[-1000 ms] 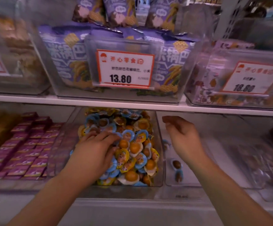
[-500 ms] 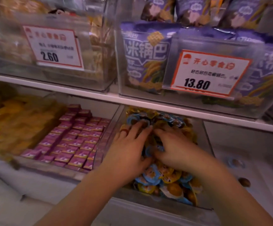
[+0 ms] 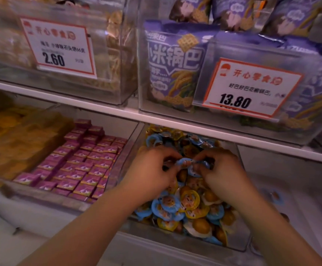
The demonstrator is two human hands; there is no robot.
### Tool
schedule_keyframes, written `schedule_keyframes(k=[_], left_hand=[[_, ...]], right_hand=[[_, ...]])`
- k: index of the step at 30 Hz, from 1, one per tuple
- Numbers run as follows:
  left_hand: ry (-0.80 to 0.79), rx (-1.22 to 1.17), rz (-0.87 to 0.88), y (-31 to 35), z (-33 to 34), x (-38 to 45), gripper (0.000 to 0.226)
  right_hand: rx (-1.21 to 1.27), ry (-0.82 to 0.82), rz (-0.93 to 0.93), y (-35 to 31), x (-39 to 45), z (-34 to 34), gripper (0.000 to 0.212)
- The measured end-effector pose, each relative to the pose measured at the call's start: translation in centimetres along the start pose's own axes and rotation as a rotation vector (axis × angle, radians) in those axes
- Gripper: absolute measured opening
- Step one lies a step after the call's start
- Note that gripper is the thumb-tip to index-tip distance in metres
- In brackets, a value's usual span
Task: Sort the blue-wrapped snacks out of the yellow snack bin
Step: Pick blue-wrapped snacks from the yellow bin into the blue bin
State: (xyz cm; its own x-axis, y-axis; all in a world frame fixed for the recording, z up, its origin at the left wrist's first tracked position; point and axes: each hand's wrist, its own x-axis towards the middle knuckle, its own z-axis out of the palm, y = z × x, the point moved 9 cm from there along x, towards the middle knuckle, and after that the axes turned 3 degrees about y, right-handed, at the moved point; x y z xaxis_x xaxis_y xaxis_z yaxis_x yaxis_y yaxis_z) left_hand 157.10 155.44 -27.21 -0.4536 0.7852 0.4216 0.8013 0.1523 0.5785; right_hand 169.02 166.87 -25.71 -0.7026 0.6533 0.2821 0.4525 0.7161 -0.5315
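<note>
Your left hand (image 3: 152, 169) and right hand (image 3: 221, 167) both pinch a blue snack (image 3: 184, 162) between curled fingers, above the bin (image 3: 233, 244).

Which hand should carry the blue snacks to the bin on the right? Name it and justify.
Right hand: it pinches blue snacks and is nearer the right-side bin; the left hand would have to cross it.

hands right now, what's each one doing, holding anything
Left hand: fingers curled, pinching a blue-wrapped snack over the bin.
Right hand: fingers curled, pinching blue-wrapped snacks too.
</note>
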Motion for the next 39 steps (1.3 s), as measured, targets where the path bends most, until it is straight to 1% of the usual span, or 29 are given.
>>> schedule_keyframes(k=[2,3,5,6,7,9,10,12,13,15,18,20,22,25,27,29,30,33,34,35,37,39], left_hand=[[0.042,-0.132,-0.106,-1.3,-0.5,0.2,0.023],[0.092,-0.133,-0.128,-1.7,-0.9,0.2,0.025],[0.184,-0.034,-0.132,-1.9,-1.7,0.2,0.034],[0.192,0.037,-0.122,-1.7,-1.6,0.1,0.041],[0.169,0.107,-0.118,-1.6,-1.2,0.1,0.048],[0.057,0.224,-0.134,-1.8,0.2,0.1,0.058],[-0.009,0.267,-0.134,-2.0,0.9,0.1,0.060],[-0.108,0.301,-0.076,-1.7,1.7,0.4,0.060],[-0.132,0.289,-0.031,-1.1,1.9,0.5,0.059],[-0.132,0.255,0.043,0.1,1.8,0.3,0.056],[-0.166,0.308,0.117,0.9,2.1,-0.3,0.051],[-0.200,0.337,0.126,0.7,2.1,-0.5,0.048],[-0.188,0.362,0.127,0.8,1.7,-0.5,0.040],[-0.115,0.423,0.167,1.5,1.2,-0.5,0.028],[-0.045,0.426,0.179,1.9,0.7,-0.6,0.021],[0.013,0.409,0.152,1.9,0.2,-0.6,0.019],[0.022,0.410,0.134,1.7,0.2,-0.6,0.024],[-0.066,0.516,0.113,1.4,1.6,-0.9,0.053],[-0.087,0.546,0.117,1.4,2.0,-0.9,0.056],[-0.088,0.559,0.123,1.5,2.2,-0.9,0.053],[-0.040,0.546,0.130,1.9,1.8,-0.5,0.042],[0.017,0.471,0.100,1.8,1.1,-0.2,0.033]], right_hand=[[0.027,0.052,0.011,0.3,-0.1,-0.6,0.019],[0.026,0.075,0.014,0.4,-0.2,-0.9,0.020],[-0.004,0.127,0.013,0.5,-0.6,-1.4,0.018],[-0.029,0.151,0.005,0.5,-0.8,-1.5,0.015],[-0.060,0.160,-0.005,0.4,-0.8,-1.5,0.012],[-0.122,0.120,-0.004,0.4,-0.7,-0.9,0.009],[-0.142,0.075,-0.009,0.4,-0.7,-0.4,0.014],[-0.158,-0.039,-0.074,-0.2,-0.9,1.0,0.034],[-0.173,-0.094,-0.132,-0.8,-1.2,1.8,0.042],[-0.238,-0.168,-0.239,-1.7,-1.9,3.1,0.047],[-0.234,-0.185,-0.245,-1.6,-1.9,3.3,0.043],[-0.190,-0.151,-0.225,-1.6,-1.6,2.9,0.035],[-0.140,-0.061,-0.184,-1.4,-1.2,1.9,0.028],[-0.024,0.108,-0.076,-0.5,-0.9,-0.4,0.021],[-0.037,0.136,-0.067,-0.4,-1.0,-0.9,0.023],[-0.162,0.062,-0.073,-0.4,-1.2,0.0,0.026],[-0.218,0.013,-0.072,-0.4,-1.3,0.5,0.027],[-0.285,-0.122,-0.092,-0.2,-1.5,2.0,0.035],[-0.291,-0.148,-0.105,-0.2,-1.5,2.3,0.038],[-0.284,-0.161,-0.112,-0.2,-1.5,2.4,0.039],[-0.222,-0.170,-0.089,-0.1,-1.5,2.3,0.040],[-0.147,-0.166,-0.045,0.2,-1.4,2.1,0.039]])
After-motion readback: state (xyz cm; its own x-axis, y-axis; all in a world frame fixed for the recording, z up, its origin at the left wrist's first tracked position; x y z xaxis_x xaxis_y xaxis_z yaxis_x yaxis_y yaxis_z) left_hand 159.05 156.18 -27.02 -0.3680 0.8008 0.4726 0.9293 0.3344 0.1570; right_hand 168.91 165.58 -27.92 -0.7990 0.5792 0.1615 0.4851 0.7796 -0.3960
